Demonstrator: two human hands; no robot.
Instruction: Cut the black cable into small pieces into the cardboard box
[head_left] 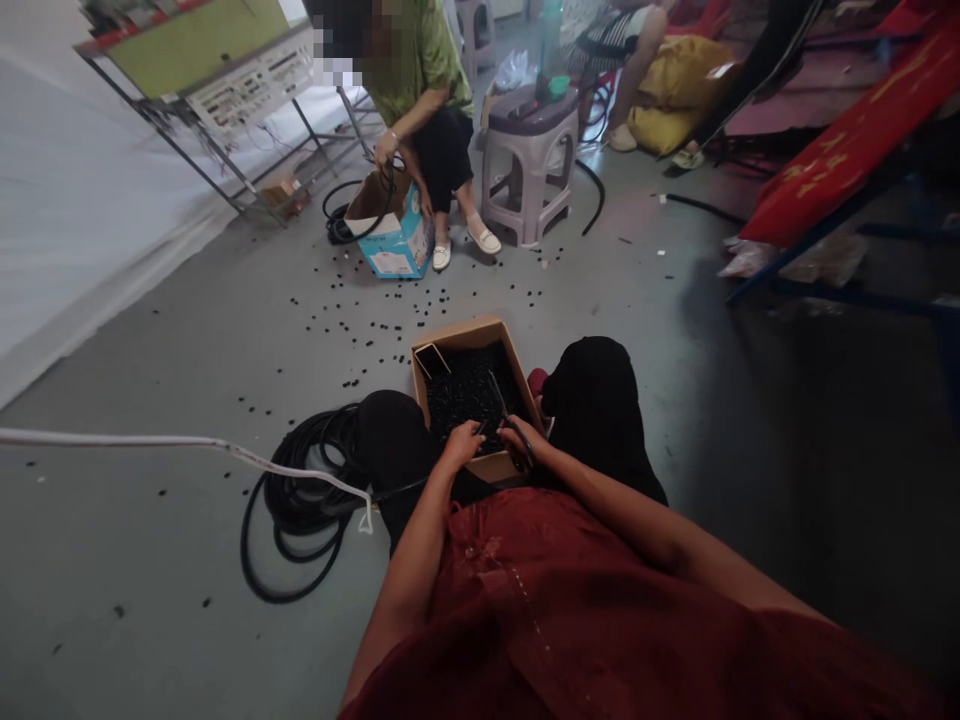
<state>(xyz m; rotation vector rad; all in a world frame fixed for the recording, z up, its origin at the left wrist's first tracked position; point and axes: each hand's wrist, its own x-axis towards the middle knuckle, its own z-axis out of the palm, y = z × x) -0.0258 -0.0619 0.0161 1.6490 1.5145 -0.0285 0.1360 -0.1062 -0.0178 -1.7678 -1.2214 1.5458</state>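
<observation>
The left hand [461, 445] pinches a black cable [401, 490] narrowly, and the right hand [519, 438] grips scissors [501, 408] just beside it, over small black pieces [469, 395] — these fill a cardboard box [457, 335] at twelve o'clock, between the knees [592, 385]; a cable coil [300, 510] lies at nine o'clock.

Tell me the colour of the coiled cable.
The cable is black, clearest in the head view.

The left arm [414, 540] and the right arm [619, 500] are bare and reach down and forward, and the two hands are close together. The left hand [461, 445] is low, with its fingers [474, 432] pointing forward. The right hand [519, 438] is curled, and its wrist bends in toward the left hand.
</observation>
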